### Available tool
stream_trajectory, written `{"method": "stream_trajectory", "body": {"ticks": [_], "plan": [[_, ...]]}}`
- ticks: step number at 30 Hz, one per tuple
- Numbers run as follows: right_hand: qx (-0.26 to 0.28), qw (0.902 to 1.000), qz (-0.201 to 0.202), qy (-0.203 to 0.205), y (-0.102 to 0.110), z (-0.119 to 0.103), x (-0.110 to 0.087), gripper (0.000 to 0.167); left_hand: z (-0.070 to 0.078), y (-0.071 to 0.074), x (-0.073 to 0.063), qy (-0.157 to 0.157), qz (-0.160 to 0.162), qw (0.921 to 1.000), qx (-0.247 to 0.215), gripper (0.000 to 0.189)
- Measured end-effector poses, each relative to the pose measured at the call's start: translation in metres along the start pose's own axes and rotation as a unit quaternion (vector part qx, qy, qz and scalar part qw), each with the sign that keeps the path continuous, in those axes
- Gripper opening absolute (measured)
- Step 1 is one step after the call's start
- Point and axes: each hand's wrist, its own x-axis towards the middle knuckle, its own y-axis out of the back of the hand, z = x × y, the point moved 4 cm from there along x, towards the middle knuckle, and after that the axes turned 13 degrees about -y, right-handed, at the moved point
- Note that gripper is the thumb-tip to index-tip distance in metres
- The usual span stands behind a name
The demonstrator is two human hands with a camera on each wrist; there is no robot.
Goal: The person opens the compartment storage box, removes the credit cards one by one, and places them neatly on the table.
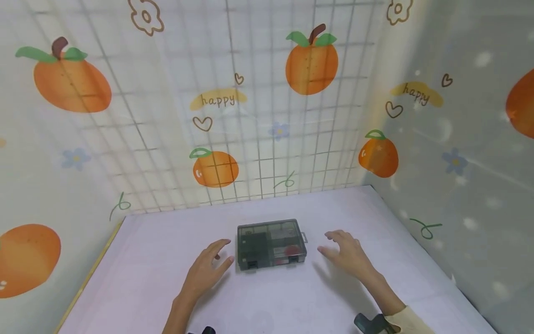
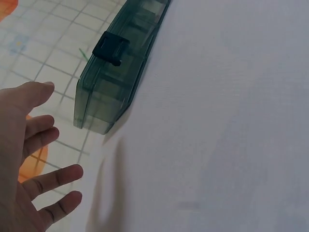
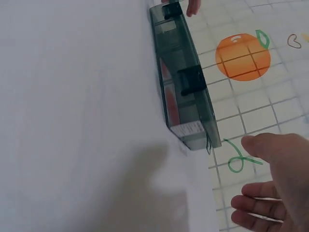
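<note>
A dark green see-through plastic case (image 1: 271, 245) lies flat on the white table, its lid down and two black latches (image 3: 191, 80) along the near side. Inside, compartments and something red show through the lid. My left hand (image 1: 206, 268) hovers just left of the case, fingers spread and a little bent, with nothing in them. To the right, beyond the small hanging loop on the case's side, my right hand (image 1: 348, 254) is held in the air with relaxed fingers, also holding nothing. Both hands stand apart from the case (image 2: 108, 82).
White cloth covers the table (image 1: 283, 301). Behind it rises a curtain (image 1: 267, 55) printed with oranges, over a wire grid. A grey wall-like sheet (image 1: 471, 176) with the same print borders the right side. Dark camera mounts (image 1: 372, 323) sit on the wrists.
</note>
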Motion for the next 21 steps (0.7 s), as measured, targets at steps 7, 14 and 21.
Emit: {"method": "stream_trajectory", "body": {"ticks": [7, 14, 21], "plan": [[0.071, 0.9952, -0.025, -0.062, -0.014, -0.006, -0.002, 0.06, 0.004, -0.008, 0.006, -0.011, 0.017, 0.9994, -0.028, 0.053], [0.104, 0.9889, -0.036, -0.099, -0.024, -0.014, -0.003, 0.059, 0.003, -0.015, 0.007, -0.023, 0.047, 0.9975, -0.049, 0.057], [0.12, 0.9868, -0.043, -0.1, -0.032, -0.017, -0.003, 0.061, 0.004, -0.021, 0.008, -0.018, 0.046, 0.997, -0.06, 0.055]]}}
